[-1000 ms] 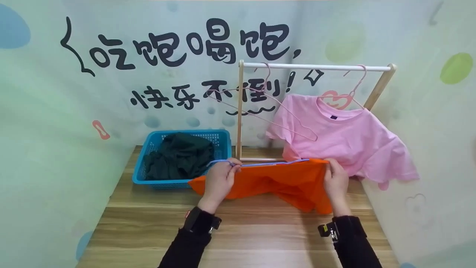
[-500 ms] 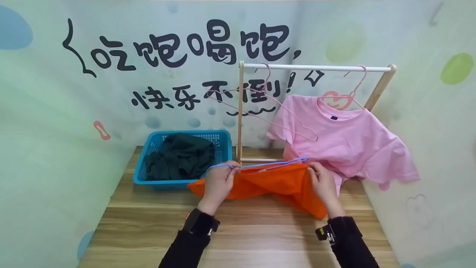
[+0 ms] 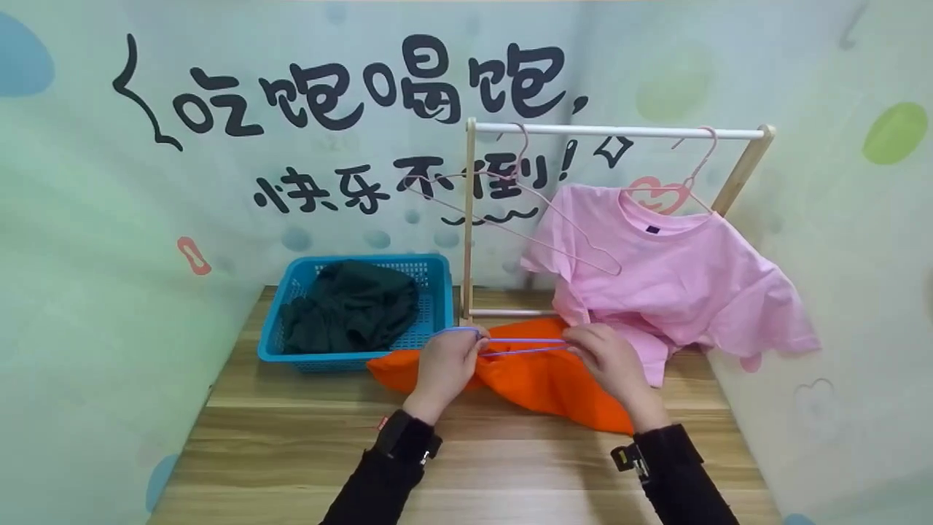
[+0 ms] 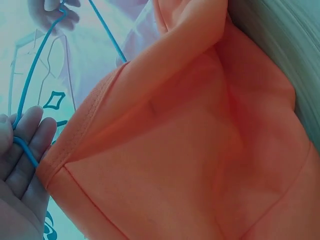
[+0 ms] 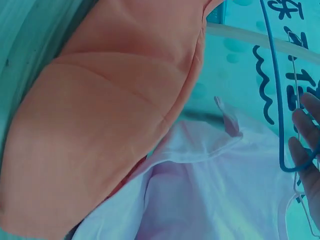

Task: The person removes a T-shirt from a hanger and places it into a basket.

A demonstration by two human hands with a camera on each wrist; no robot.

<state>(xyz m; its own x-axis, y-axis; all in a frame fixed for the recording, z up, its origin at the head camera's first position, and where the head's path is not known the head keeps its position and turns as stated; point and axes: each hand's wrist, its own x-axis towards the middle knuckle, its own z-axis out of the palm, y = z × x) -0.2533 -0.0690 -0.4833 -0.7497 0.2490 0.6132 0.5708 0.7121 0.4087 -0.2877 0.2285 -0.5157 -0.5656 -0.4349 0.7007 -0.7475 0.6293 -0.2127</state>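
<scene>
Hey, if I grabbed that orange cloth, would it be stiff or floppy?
The orange cloth would probably flop, since it sags in soft folds. It likely wouldn't roll, because it's bunched unevenly, not round.

The blue hanger (image 5: pixel 279 95) is touched near its corner by the right hand (image 5: pixel 311 176). Beside the orange cloth (image 5: pixel 100 115), a pale shirt (image 5: pixel 215 185) is seen.

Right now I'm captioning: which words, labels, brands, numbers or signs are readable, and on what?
"吃饱喝饱," back wall, upper line
"快乐不倒!" same wall, lower line
Pink shirt's neck label: too small to read
Red left-wrist tag: likewise
Yellow right-wrist mark: likewise
</scene>
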